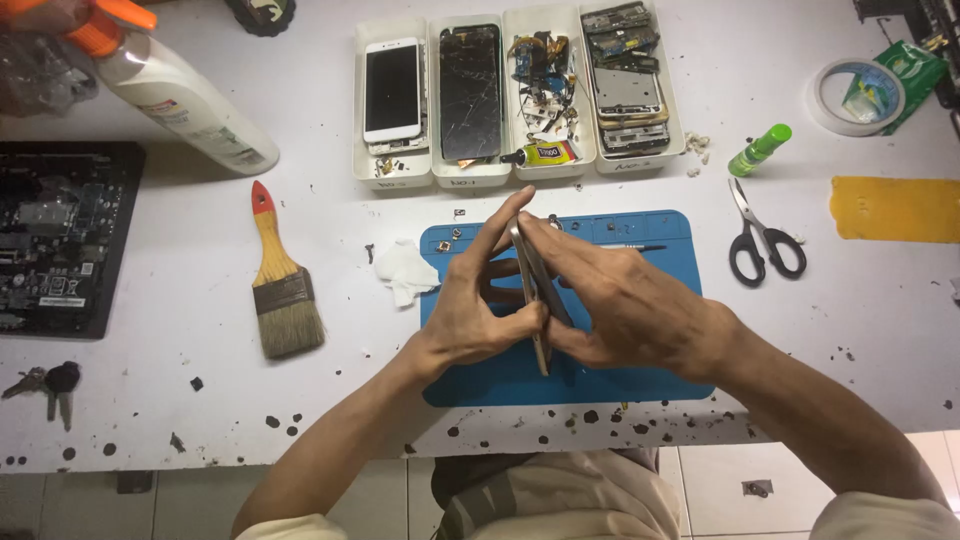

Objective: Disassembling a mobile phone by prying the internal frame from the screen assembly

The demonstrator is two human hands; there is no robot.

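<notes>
Both my hands hold a thin smartphone [536, 290] edge-on above the blue work mat [655, 235]. My left hand [475, 305] grips its left face, fingers stretched up along the top edge. My right hand [625, 305] clasps the right face, thumb near the lower edge. The phone stands nearly upright, so its screen side is hidden. Small screws [456, 237] lie on the mat's upper left corner.
Four white trays [395, 175] at the back hold phones and parts, with a glue tube [540, 154]. A paintbrush [280, 280], a white tissue [405, 270], scissors [760, 240], a green bottle [758, 150], a tape roll [855, 95], a spray bottle [185, 95], a circuit board [60, 235] and keys [45, 385] surround the mat.
</notes>
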